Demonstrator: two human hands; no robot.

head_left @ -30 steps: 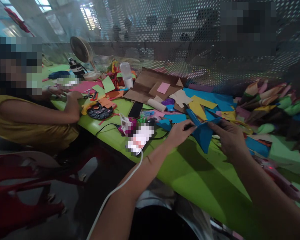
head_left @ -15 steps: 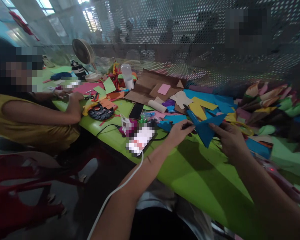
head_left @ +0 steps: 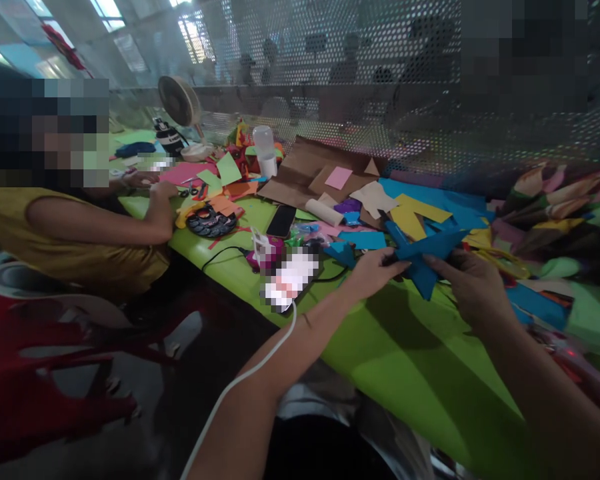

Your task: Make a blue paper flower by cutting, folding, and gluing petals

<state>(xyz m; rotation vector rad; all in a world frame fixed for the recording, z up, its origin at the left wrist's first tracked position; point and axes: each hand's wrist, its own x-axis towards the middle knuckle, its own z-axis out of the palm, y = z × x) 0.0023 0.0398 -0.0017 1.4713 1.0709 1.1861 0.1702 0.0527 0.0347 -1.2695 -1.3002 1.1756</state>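
Note:
Between my two hands, above the green tabletop (head_left: 380, 360), is a folded blue paper piece (head_left: 425, 267) with several pointed corners. My left hand (head_left: 380, 270) pinches its left side between thumb and fingers. My right hand (head_left: 473, 283) grips the right side, the thumb pressed on the front face and the fingers partly hidden behind. Just left of my left hand lie blue paper scraps (head_left: 363, 240). A lit phone (head_left: 290, 283) with a white cable rests left of my left forearm.
Brown paper (head_left: 300, 170), yellow paper strips (head_left: 423, 210) and a paper roll (head_left: 324, 212) lie behind my hands. Paper flowers (head_left: 545, 207) crowd the right. A hot glue gun (head_left: 577, 367) seems to lie beside my right forearm. A seated person (head_left: 95, 227) works at left, near a fan (head_left: 179, 103).
The whole view has shifted, so things appear slightly further right. My left thumb now lies across the front of the blue paper, whose lower point appears turned a little.

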